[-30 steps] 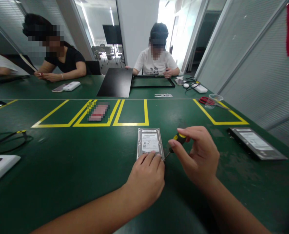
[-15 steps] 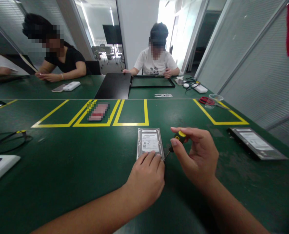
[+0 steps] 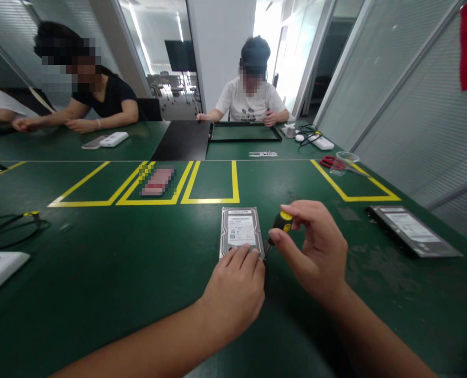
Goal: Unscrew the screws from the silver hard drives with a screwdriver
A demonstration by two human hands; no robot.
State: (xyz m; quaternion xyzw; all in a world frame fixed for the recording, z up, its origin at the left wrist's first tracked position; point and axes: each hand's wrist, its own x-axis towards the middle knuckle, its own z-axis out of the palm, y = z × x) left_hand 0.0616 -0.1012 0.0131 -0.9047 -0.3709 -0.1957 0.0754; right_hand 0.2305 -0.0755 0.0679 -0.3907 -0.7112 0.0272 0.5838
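A hard drive (image 3: 240,226) with a white label lies on the green table in front of me. My left hand (image 3: 239,278) holds its near end, fingers together over the casing and covering that part. In my right hand (image 3: 315,241) is a short screwdriver (image 3: 282,221) with a black and yellow handle, pinched between thumb and fingers. The shaft slants down to the drive's near right corner. Whether the tip sits in a screw is too small to tell.
A second hard drive (image 3: 412,231) lies to the right. Beyond are red-handled scissors (image 3: 331,163), a clear plastic cup (image 3: 345,160), yellow tape outlines and a pink phone (image 3: 158,181). Two people sit across; one holds a black frame (image 3: 245,140) beside a black panel (image 3: 182,139).
My right hand has shifted slightly left, and the screwdriver stands more upright with its handle turned. My left hand stays on the drive. The person at left has stretched an arm out leftward.
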